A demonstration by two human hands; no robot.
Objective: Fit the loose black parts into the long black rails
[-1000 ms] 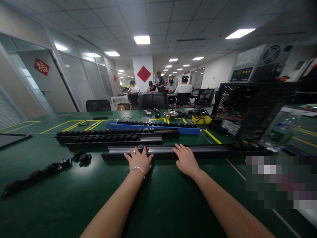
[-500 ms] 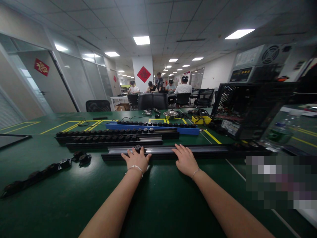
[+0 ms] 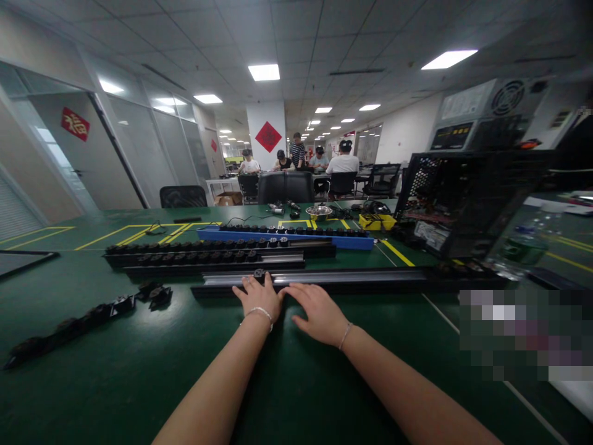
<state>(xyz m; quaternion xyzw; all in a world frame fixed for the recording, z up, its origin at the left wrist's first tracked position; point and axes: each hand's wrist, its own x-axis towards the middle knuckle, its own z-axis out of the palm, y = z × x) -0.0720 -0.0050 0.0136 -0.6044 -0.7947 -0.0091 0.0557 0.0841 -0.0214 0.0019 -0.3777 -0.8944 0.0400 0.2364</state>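
Note:
A long black rail with a shiny metal channel [image 3: 306,277] lies crosswise on the green table in front of me. On its left half sits a small black round part [image 3: 260,272]. My left hand [image 3: 259,300] rests over the near edge of the rail with fingers spread, its fingertips right at that part; whether they press on it is hard to see. Beside it, my right hand [image 3: 320,314] is open, fingers stretched leftward to the left thumb and the rail's near edge, thumb apart. Neither hand shows anything in its grasp.
Behind the rail lie two black rails [image 3: 278,262] and a blue rail [image 3: 287,237] carrying rows of black parts. Loose black parts [image 3: 69,327] lie at left. At right stand an open computer case [image 3: 477,204] and a plastic bottle [image 3: 521,247]. Several people sit farther back.
My right hand has moved left along the rail until it is beside my left hand. The left hand has shifted only slightly right and stays at the small black part.

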